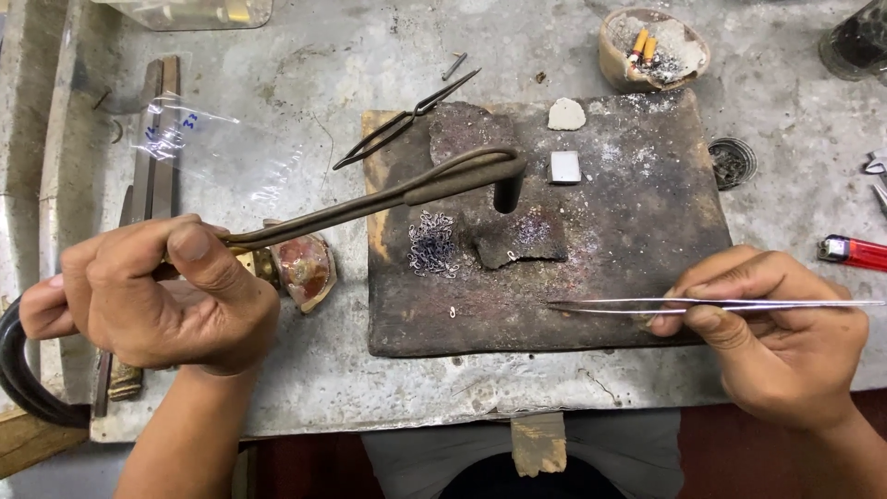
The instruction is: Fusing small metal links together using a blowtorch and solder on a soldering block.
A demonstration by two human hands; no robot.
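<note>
My left hand [152, 296] grips the handle of a long brown metal torch [434, 180] whose bent nozzle points down over a dark charred block [628, 231]. A black hose [18, 379] runs from the handle off to the left. My right hand [776, 337] pinches thin steel tweezers [637, 305], their tips resting on the block near its front edge. A small heap of tiny wire links [432, 245] lies on the block left of the nozzle. One loose link [453, 312] lies nearer the front.
On the block sit a small square metal piece [565, 166] and a pale lump [566, 114]. Black tweezers [402, 120] lie behind it. A clay bowl of ash [652, 48], a red lighter [852, 251], a round mesh disc [733, 162] and a plastic bag [199, 148] surround it.
</note>
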